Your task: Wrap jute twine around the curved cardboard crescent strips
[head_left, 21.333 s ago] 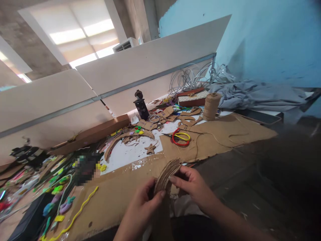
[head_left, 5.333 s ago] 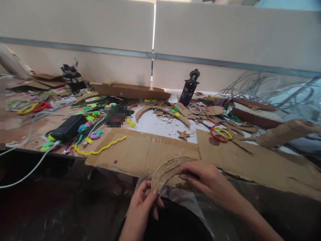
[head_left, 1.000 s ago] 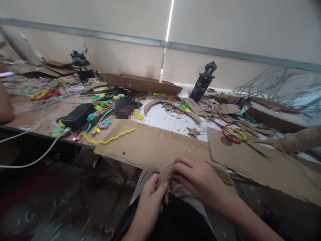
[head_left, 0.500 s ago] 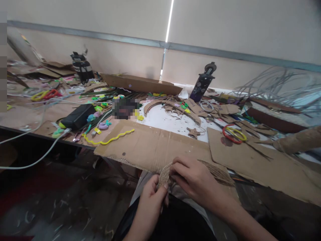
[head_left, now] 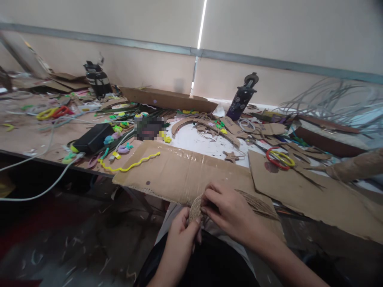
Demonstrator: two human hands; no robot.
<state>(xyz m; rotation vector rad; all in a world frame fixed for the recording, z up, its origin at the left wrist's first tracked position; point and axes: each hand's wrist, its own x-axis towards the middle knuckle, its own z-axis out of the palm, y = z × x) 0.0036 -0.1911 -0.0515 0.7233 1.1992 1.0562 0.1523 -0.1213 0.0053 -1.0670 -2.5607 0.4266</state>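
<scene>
Curved twine-covered strip [head_left: 195, 209] held between left hand [head_left: 183, 227] and right hand [head_left: 226, 204], above the lap, by the near edge of a cardboard sheet [head_left: 175, 167] on the worktop [head_left: 28, 137].
Long axis crosswise, bowed; left end bends toward the person, middle hidden behind the right hand, brown strands showing beyond it, sloping down rightward. Surface tan, ribbed, cords side by side along the curve. Left thumb and fingers clasp the end; right fingertips, drawn close together, touch it.
</scene>
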